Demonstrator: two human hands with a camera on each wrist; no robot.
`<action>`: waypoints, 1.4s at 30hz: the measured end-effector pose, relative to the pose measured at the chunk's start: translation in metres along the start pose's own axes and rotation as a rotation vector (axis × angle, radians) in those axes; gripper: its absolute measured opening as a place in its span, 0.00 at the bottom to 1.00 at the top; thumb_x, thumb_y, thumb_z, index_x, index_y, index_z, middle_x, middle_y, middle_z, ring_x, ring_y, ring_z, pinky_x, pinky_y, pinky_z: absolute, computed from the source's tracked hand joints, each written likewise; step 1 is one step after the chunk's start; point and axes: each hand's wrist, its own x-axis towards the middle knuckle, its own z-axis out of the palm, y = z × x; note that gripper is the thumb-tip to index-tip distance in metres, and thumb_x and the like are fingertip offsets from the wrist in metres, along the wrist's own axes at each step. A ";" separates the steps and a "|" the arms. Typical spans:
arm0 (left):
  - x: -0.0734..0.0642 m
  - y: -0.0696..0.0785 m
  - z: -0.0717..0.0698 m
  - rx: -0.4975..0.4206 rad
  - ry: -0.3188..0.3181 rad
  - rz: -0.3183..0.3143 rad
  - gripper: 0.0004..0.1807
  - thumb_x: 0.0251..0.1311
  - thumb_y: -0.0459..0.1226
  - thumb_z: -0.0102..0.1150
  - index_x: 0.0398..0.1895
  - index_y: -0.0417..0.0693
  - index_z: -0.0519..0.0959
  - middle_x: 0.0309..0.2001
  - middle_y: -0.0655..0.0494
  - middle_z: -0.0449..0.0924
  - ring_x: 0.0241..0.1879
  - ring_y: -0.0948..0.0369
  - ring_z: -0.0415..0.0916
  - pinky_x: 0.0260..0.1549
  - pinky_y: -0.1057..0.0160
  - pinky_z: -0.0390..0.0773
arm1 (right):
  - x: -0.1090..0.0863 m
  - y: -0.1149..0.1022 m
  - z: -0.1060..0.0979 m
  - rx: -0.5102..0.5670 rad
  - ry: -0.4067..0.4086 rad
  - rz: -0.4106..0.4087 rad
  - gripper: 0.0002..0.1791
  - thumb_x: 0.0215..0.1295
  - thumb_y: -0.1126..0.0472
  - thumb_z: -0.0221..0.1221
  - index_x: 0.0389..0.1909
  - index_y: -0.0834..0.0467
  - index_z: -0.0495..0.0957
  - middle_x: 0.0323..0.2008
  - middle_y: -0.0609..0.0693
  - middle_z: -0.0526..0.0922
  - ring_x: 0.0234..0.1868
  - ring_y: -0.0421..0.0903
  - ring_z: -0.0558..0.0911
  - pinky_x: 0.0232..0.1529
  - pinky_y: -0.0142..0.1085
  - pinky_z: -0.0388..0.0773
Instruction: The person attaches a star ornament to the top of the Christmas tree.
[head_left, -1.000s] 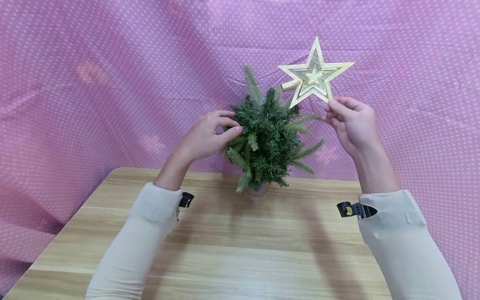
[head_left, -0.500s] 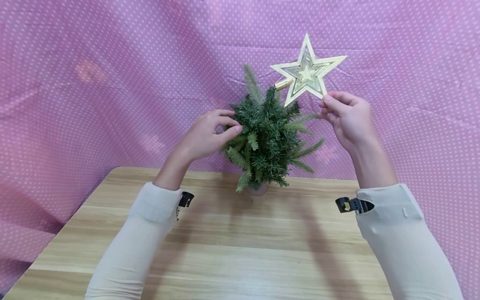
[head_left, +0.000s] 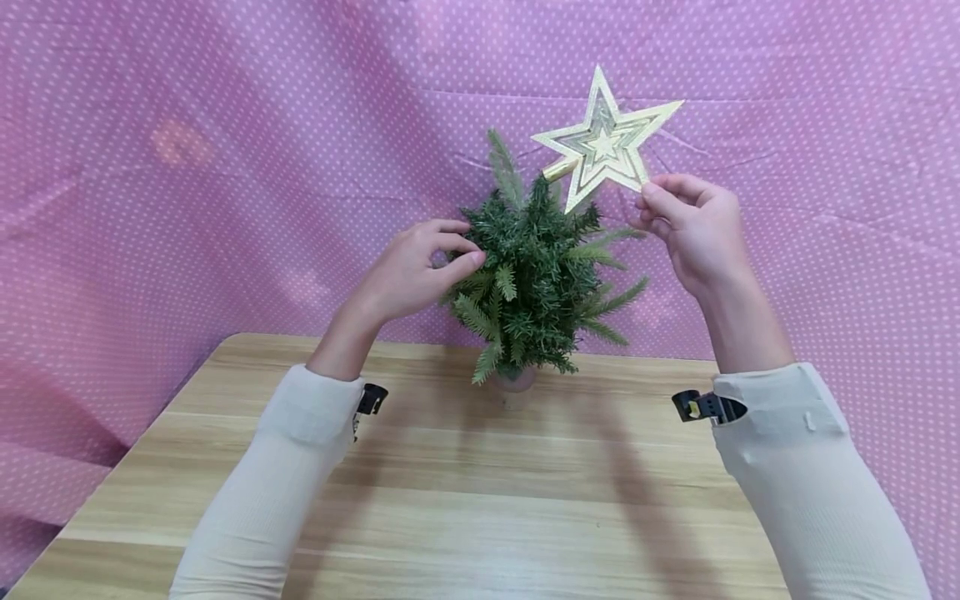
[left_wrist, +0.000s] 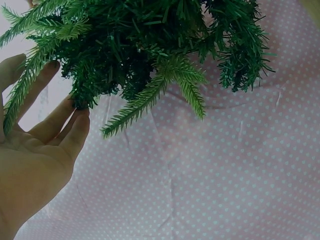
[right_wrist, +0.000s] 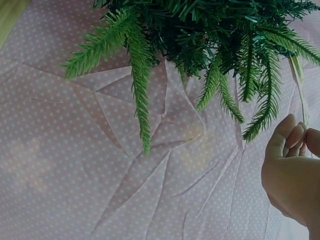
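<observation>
A small artificial Christmas tree (head_left: 536, 275) stands near the table's back edge, its dark needles mixed with lighter sprigs. At its left side my left hand (head_left: 405, 271) holds the outer branches, thumb and fingers curved around them; the left wrist view shows the fingertips (left_wrist: 80, 112) among the needles. My right hand (head_left: 701, 233) pinches a gold star tree topper (head_left: 606, 143) by its lower right point, between thumb and fingers. Tilted, the star hangs over the tree's upper right, its tube (head_left: 558, 170) right at a top branch tip. Only the star's thin edge (right_wrist: 300, 82) shows in the right wrist view.
The tree's base (head_left: 515, 381) sits on a light wood table (head_left: 480, 500). Behind it hangs a pink polka-dot cloth (head_left: 300, 167), creased in places. Black wrist straps (head_left: 372, 399) show at both pale sleeves (head_left: 240, 500).
The right hand has moved the star left and slightly up, bringing its tube to the top branch tip. The left hand and the tree have stayed in place.
</observation>
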 end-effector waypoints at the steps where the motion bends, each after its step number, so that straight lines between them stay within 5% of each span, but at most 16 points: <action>1: 0.000 0.000 0.000 0.000 -0.001 0.001 0.23 0.72 0.53 0.54 0.57 0.46 0.84 0.71 0.51 0.69 0.71 0.49 0.63 0.67 0.42 0.63 | 0.000 0.000 0.001 0.000 0.001 -0.008 0.03 0.66 0.75 0.62 0.34 0.68 0.83 0.30 0.56 0.83 0.31 0.45 0.81 0.38 0.31 0.84; 13: 0.000 0.000 0.000 0.003 -0.001 0.005 0.23 0.73 0.53 0.54 0.56 0.46 0.84 0.71 0.50 0.69 0.71 0.48 0.63 0.67 0.41 0.63 | 0.004 -0.005 0.006 -0.033 0.018 -0.056 0.02 0.65 0.75 0.63 0.36 0.68 0.82 0.30 0.56 0.83 0.32 0.45 0.82 0.40 0.33 0.85; 42: -0.002 -0.001 0.002 -0.010 0.009 0.005 0.23 0.73 0.52 0.53 0.57 0.46 0.83 0.72 0.51 0.69 0.73 0.50 0.60 0.67 0.43 0.64 | 0.021 -0.009 0.033 0.235 0.108 -0.005 0.08 0.60 0.78 0.66 0.41 0.70 0.82 0.32 0.55 0.78 0.27 0.45 0.78 0.36 0.36 0.85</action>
